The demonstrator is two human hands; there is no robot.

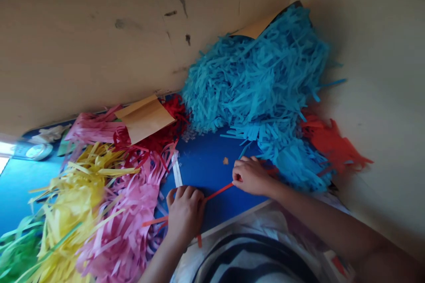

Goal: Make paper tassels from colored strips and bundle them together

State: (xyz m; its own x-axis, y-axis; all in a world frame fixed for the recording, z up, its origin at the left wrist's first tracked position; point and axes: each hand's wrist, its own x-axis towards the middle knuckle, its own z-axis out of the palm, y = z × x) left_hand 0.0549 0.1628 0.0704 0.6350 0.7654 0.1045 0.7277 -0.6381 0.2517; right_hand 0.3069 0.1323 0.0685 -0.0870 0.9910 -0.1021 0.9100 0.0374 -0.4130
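an orange strip (219,191) runs slantwise between the 2 hands, over the bare part of the blue table (206,163) at the person's front. the right hand (250,174) has its fingers curled in, pinching the strip near the thumb, just beside the loose end of the blue paper heap (255,84). the left hand (186,208) is bent over the strip with its fingertips hidden, so i cannot tell whether it pinches the strip or presses it down. an orange end pokes out past that hand towards the pink paper (126,216), and another orange bit hangs below it at the table's edge.

the stretch between the hands looks straight. to handle it well, i would keep the pull light and even, since thin paper like this would probably tear at a sharp tug. gripping the strip flat, across its full width, should stop it twisting. it also seems wise to keep the right hand's fingers free of the blue fringe, which could snag.
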